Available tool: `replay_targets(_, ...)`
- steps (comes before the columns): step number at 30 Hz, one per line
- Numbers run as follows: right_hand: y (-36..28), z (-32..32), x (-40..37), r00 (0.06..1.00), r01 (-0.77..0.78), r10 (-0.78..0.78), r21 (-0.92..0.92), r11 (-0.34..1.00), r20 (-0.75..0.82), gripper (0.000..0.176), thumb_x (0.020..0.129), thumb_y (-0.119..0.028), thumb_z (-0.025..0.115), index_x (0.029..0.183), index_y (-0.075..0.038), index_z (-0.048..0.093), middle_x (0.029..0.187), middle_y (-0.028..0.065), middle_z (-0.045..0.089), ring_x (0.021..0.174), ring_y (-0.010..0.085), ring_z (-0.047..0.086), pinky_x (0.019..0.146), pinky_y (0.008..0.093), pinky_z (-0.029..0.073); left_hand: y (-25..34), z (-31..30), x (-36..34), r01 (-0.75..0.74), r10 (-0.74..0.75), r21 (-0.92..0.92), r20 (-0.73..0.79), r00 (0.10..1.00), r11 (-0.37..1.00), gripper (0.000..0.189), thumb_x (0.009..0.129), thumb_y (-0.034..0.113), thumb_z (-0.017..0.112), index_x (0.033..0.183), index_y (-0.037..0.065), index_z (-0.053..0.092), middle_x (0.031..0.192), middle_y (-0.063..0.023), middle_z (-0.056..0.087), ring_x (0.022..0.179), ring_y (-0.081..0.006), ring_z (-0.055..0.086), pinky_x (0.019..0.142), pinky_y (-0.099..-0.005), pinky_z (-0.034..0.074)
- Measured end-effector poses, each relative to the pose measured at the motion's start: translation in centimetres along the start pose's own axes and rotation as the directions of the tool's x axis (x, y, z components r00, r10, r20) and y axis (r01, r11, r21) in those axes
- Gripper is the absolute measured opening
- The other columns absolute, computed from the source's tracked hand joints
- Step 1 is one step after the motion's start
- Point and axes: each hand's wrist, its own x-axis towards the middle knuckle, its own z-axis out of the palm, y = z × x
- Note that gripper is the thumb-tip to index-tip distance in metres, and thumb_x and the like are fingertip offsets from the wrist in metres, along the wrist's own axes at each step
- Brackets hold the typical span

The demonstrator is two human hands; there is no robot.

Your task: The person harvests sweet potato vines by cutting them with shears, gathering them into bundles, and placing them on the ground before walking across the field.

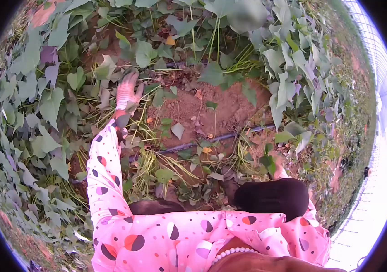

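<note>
My left hand point(128, 91), in a pale glove, reaches forward among the sweet potato vines at the left of the bare soil. Its fingers look stretched out with the thumb apart, and leaves cover the fingertips. Beside it are heart-shaped green leaves point(146, 54) and pale trailing stems point(146, 127). My right hand point(279, 164) is low on the right, just beyond my dark-clad knee point(275, 197). Green leaves point(268, 162) lie against it and hide most of its fingers, so what it touches cannot be made out.
A dark drip hose point(220, 137) crosses the reddish soil point(193, 111) in front of me. Another dark line point(175, 65) shows farther ahead. Dense vines point(288, 59) stand on both sides. At the far right is a bright netted or framed wall point(379, 68).
</note>
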Motion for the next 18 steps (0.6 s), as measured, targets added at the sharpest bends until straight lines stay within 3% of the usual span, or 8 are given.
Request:
replay_targets(2,-4.3,-2.5,-1.6,0.994,0.109,-0.109,0.016,0.994,-0.012,0.035,0.087,-0.035,0.057,0.094,-0.001,0.061,0.089,0.0183,0.064,0.082,0.0330,0.063,0.071,0.0405,0.048,0.8,0.1,-0.3,-0.017,0.037,0.185,-0.107,0.994,0.983,0.035,0.079,0.024,0.062,0.111,0.010,0.057,0.118,-0.0137,0.055,0.109,-0.0341,0.052,0.086,-0.0458,0.043)
replay_targets(6,-14.5,-6.5,1.7,0.933,0.357,-0.358,0.030,0.934,0.035,0.041,0.085,-0.042,0.057,0.092,-0.001,0.060,0.084,0.0183,0.064,0.080,0.0331,0.063,0.070,0.0418,0.047,1.3,0.0,1.0,-0.148,0.157,0.134,-0.062,0.986,0.980,0.028,0.077,0.020,0.063,0.103,0.011,0.060,0.115,-0.0103,0.058,0.107,-0.0316,0.053,0.085,-0.0444,0.042)
replay_targets(9,-22.6,-6.7,8.4,0.832,0.554,-0.554,-0.031,0.832,-0.001,0.051,0.085,-0.053,0.054,0.097,-0.003,0.059,0.076,0.0186,0.063,0.079,0.0328,0.063,0.071,0.0410,0.047,1.4,-0.4,0.3,-0.027,0.021,0.194,0.032,0.999,0.981,0.026,0.077,0.017,0.061,0.102,0.012,0.061,0.117,-0.0102,0.057,0.107,-0.0311,0.053,0.086,-0.0449,0.042)
replay_targets(11,-27.5,-6.0,13.5,0.784,0.618,-0.621,-0.083,0.782,-0.018,0.058,0.085,-0.058,0.049,0.101,-0.003,0.059,0.078,0.0196,0.063,0.079,0.0349,0.063,0.072,0.0403,0.047,0.2,0.4,-0.8,-0.016,0.011,0.230,0.023,1.000,0.973,0.030,0.076,0.014,0.060,0.106,0.013,0.060,0.120,-0.0098,0.056,0.109,-0.0300,0.052,0.086,-0.0457,0.041)
replay_targets(13,-31.7,-6.0,16.8,0.885,0.447,-0.443,0.005,0.894,0.145,0.064,0.086,-0.062,0.045,0.109,-0.005,0.060,0.086,0.0222,0.064,0.086,0.0377,0.062,0.077,0.0422,0.046,0.2,0.3,-1.6,-0.039,0.038,0.272,0.007,0.999,0.961,0.035,0.075,0.013,0.059,0.110,0.014,0.057,0.122,-0.0091,0.054,0.110,-0.0289,0.051,0.085,-0.0459,0.041)
replay_targets(16,-31.9,-2.4,26.1,0.896,0.415,-0.411,0.012,0.910,0.170,0.071,0.085,-0.067,0.039,0.113,-0.006,0.061,0.091,0.0218,0.066,0.090,0.0378,0.062,0.080,0.0435,0.045,0.1,-0.1,-2.3,-0.069,0.055,0.252,0.062,0.997,0.965,0.043,0.072,0.010,0.060,0.114,0.015,0.054,0.118,-0.0066,0.055,0.109,-0.0265,0.052,0.085,-0.0437,0.041)
replay_targets(17,-33.4,-2.9,24.7,0.895,0.418,-0.414,0.014,0.909,0.167,0.071,0.085,-0.067,0.039,0.113,-0.006,0.061,0.091,0.0218,0.066,0.090,0.0378,0.062,0.080,0.0435,0.045,-0.2,-0.1,-2.3,-0.065,0.042,0.246,0.096,0.994,0.967,0.044,0.071,0.009,0.060,0.114,0.015,0.054,0.117,-0.0061,0.056,0.109,-0.0259,0.052,0.084,-0.0429,0.041)
replay_targets(18,-35.7,-4.2,21.6,0.880,0.465,-0.469,0.062,0.883,0.074,0.064,0.084,-0.065,0.045,0.106,-0.008,0.063,0.080,0.0127,0.064,0.075,0.0276,0.059,0.069,0.0374,0.044,-0.2,-0.3,-2.2,-0.068,0.046,0.246,0.092,0.995,0.967,0.044,0.071,0.009,0.060,0.114,0.015,0.054,0.117,-0.0061,0.056,0.109,-0.0259,0.052,0.084,-0.0429,0.041)
